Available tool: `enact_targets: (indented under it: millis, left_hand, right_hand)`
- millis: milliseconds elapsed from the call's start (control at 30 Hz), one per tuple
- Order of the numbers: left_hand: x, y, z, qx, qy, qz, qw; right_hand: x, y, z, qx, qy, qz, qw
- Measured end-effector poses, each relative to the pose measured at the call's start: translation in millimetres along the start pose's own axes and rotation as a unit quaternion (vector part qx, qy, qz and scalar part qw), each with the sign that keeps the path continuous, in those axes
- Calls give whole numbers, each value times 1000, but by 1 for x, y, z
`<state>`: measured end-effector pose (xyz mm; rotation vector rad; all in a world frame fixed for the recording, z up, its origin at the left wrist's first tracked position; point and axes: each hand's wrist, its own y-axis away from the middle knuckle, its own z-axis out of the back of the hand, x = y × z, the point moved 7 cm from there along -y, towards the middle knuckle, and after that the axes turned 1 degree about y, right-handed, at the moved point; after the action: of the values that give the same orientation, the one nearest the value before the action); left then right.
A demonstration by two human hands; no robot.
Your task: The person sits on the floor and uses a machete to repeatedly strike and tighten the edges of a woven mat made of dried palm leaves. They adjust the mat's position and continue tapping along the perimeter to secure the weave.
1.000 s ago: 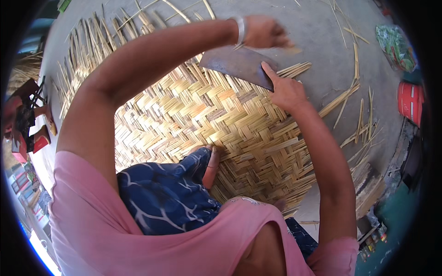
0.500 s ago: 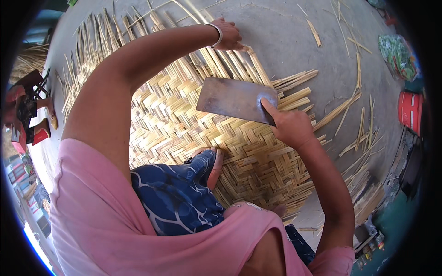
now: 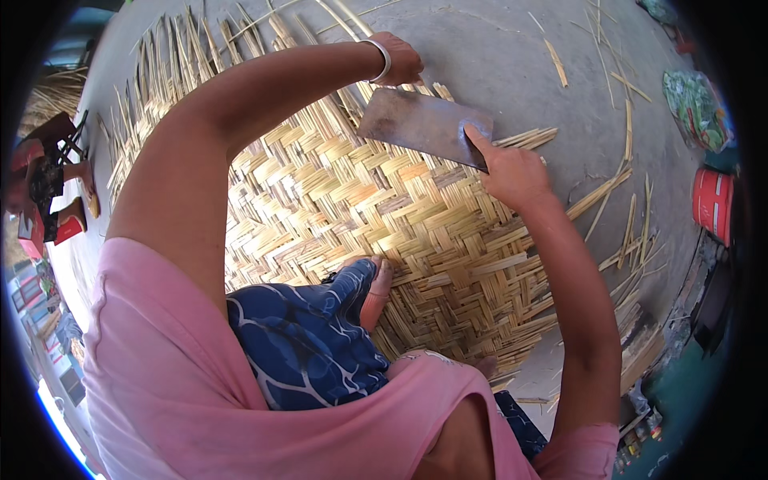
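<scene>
Bright daylight fills the frame, falling from above and giving strong, even colour. The concrete floor (image 3: 512, 48) at the upper middle is pale and nearly washed out. The woven mat (image 3: 384, 200) in the centre is sharp, each strip crisp. A soft shadow darkens the mat beneath the left arm. The fisheye lens bends straight strips toward the rim, and a black ring closes the corners. Things at the far left and right edges are squeezed and smeared.
</scene>
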<state>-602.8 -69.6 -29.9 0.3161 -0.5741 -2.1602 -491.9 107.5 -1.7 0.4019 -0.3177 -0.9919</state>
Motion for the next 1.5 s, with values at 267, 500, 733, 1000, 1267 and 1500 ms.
enact_targets:
  millis: [267, 500, 733, 1000, 1267, 1500]
  left_hand:
    - [-100, -2, 85, -177, 114, -184, 960]
    - [-4, -76, 98, -377, -153, -115, 906]
    - [-3, -12, -11, -48, 9, -42, 998]
    - [14, -23, -18, 47, 140, 32, 988]
    - [9, -8, -9, 96, 22, 15, 995]
    - [5, -3, -4, 122, -40, 12, 992]
  right_hand:
    - [-11, -8, -31, 13, -53, -52, 997]
    - [18, 27, -14, -49, -83, 0, 995]
    - [31, 59, -19, -81, -81, 55, 992]
    - [32, 31, 12, -112, -27, 60, 992]
    - [24, 5, 14, -91, 0, 47, 995]
    - [21, 0, 18, -44, 9, 14, 999]
